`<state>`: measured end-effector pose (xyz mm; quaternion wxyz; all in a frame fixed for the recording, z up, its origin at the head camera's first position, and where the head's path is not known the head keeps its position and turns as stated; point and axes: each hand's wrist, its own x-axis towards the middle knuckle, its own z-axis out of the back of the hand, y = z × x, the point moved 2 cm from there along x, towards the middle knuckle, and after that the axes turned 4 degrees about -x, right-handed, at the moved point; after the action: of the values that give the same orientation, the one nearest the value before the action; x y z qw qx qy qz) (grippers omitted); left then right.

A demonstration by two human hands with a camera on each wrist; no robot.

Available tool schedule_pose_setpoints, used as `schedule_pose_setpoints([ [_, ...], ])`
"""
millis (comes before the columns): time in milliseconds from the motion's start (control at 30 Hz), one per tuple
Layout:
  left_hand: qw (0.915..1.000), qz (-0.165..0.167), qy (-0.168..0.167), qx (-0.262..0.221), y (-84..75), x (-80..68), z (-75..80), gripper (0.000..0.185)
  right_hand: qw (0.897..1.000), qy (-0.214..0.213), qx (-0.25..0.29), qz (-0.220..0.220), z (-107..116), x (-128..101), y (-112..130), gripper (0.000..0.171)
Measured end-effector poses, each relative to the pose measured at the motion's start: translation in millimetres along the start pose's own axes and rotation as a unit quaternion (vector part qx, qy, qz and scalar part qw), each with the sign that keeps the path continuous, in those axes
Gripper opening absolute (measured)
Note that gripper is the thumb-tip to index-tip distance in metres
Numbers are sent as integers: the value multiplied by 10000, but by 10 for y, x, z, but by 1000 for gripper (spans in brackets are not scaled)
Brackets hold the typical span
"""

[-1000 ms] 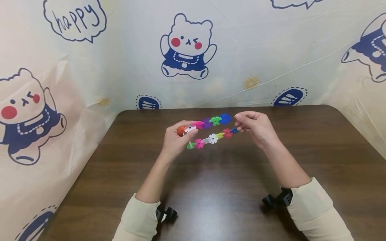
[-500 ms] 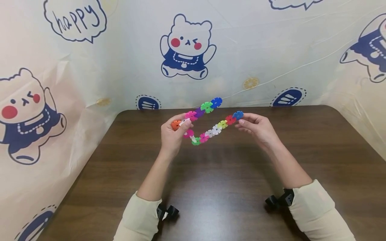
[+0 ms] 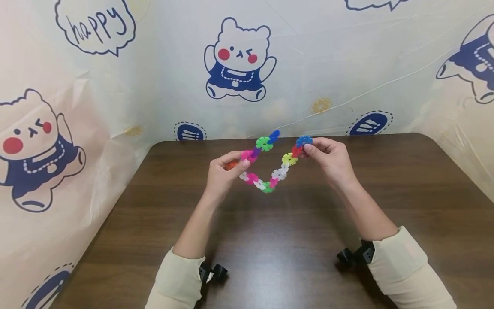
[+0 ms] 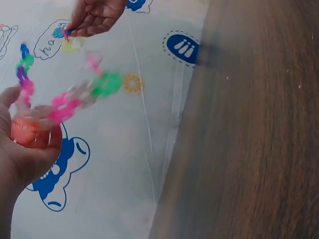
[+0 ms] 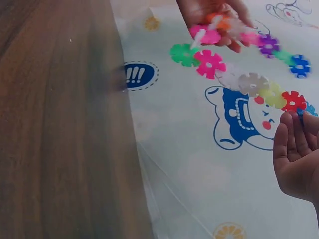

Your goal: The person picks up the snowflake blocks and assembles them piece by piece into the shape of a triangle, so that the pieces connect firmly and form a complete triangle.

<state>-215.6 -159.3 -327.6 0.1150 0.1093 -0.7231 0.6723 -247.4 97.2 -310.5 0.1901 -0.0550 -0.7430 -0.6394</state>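
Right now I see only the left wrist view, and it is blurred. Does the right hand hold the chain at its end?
Observer: Yes. In the head view the right hand pinches the blue end piece of the chain.
Operator: Does the chain touch the table?
Observer: I cannot tell. Its lowest piece, the green piece, hangs between both hands, over the table.
Operator: What does the left hand hold?
Observer: The left hand grips the chain near the orange piece; a short branch sticks up beyond it to another blue piece.
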Motion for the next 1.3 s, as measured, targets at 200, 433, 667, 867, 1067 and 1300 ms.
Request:
schedule_pose_setpoints([
  [200,9973,160,581,425,22,-20,-40,30,9984,66,-551,-53,-30,-3,64,9],
  [433,9907,-78,995,923,5,-37,-183,33,9942,166,-1063,35,-134,-1,126,26],
  [667,9866,-140,1147,1148,7,-71,-286,44,9852,313,-1686,-25,-229,5,144,24],
  [867,9904,-616,999,727,-9,-78,-314,53,9851,385,-1678,-13,-278,-1,167,23],
  [1067,9925,-545,801,749,-14,-83,-336,39,9846,477,-1682,-39,-326,-5,174,23],
  [1300,9917,-421,867,854,-6,-85,-354,39,9818,575,-1807,-53,-343,-23,161,24],
])
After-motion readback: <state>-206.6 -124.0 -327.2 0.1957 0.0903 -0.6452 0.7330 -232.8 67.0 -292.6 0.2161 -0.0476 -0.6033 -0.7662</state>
